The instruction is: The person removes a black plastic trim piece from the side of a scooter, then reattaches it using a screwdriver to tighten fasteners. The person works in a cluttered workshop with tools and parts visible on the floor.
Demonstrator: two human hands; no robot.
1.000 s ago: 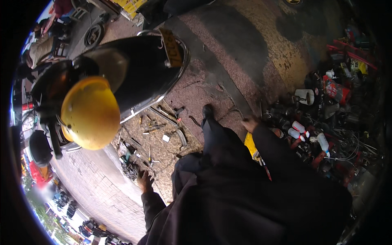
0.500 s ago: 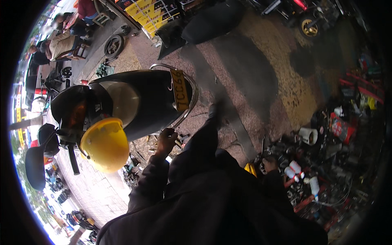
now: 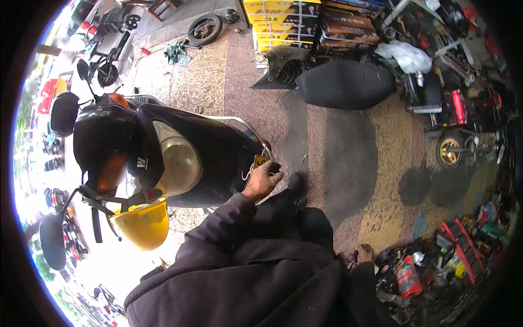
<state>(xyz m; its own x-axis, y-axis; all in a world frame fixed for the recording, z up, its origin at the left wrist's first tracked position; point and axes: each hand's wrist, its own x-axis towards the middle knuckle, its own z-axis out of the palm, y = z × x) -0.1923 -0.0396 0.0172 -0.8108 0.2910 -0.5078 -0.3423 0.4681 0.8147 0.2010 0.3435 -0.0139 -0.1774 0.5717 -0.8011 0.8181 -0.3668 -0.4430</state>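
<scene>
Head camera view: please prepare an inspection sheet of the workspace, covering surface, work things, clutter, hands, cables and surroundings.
Surface: ground with large dark patches.
Work things: black scooter, yellow plate at one end; yellow helmet beside handlebar.
Clutter: mixed pile at lower right.
Hands: left hand at the yellow plate, fingers bent; right hand near the pile; grips unclear.
Cables: nothing clearly seen.
Surroundings: black seat, loose wheel, stacked yellow boxes.

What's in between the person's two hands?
In the head view, dark-trousered legs lie between the left hand and right hand, plus some reddish floor near the right one.
</scene>
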